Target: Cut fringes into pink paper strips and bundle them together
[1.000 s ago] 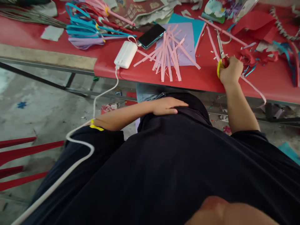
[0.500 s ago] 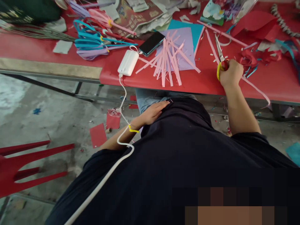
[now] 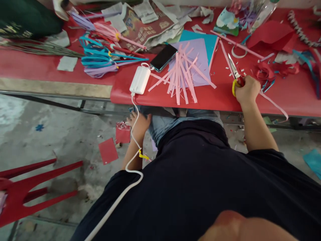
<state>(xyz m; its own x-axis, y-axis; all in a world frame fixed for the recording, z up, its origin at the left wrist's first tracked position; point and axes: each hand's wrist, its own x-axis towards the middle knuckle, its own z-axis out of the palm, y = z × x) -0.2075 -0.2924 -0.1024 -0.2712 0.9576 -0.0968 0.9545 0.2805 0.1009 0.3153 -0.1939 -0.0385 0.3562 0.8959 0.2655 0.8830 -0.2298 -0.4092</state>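
Observation:
My right hand rests on the red table near its front edge, closed round the yellow handle of a pair of scissors whose blades point away from me. A long pink paper strip trails from under that hand over the table edge. My left hand is down below the table edge beside my knee, close to a white cable; its fingers are hard to make out. A fan of cut pink strips lies on a lilac sheet in front of me.
A white power bank and a dark phone lie left of the strips. Looped paper flowers, newspaper and red scraps crowd the table. Red paper pieces lie on the concrete floor. A red chair stands at lower left.
My left hand has slid off my lap and gone down to the left, under the table edge. The view has tilted up a little. My right hand has stayed on the scissors.

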